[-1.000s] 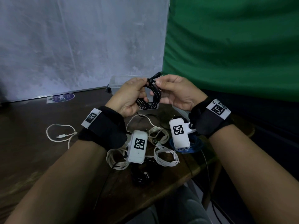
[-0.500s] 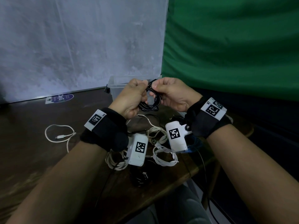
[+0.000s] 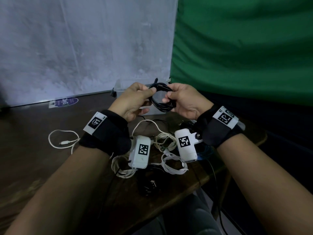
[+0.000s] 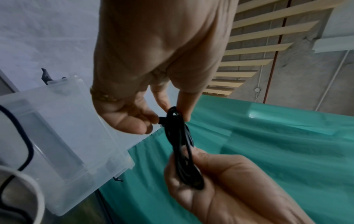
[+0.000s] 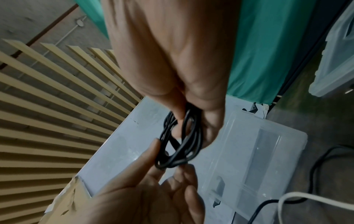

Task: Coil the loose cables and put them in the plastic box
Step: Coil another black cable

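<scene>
A black cable [image 3: 160, 99], wound into a small round coil, hangs in the air between both hands just in front of the clear plastic box [image 3: 121, 86]. My left hand [image 3: 149, 90] pinches the coil's left side between thumb and forefinger. My right hand [image 3: 167, 97] grips the coil's right side with curled fingers. In the left wrist view the coil [image 4: 182, 151] runs from my left fingertips [image 4: 184, 112] down into the right hand. In the right wrist view the coil [image 5: 178, 144] is above the open, empty-looking box [image 5: 258, 151].
On the dark wooden table [image 3: 33, 167] lie a loose white cable [image 3: 62, 139] at the left, white coils [image 3: 174, 165] and a black cable [image 3: 150, 185] near the front edge, and a blue cable [image 3: 205, 150]. A white board and a green cloth [image 3: 245, 56] stand behind.
Both hands have shifted grip on the black coil and drawn slightly apart, so the coil has opened from a narrow bundle into a rounder loop.
</scene>
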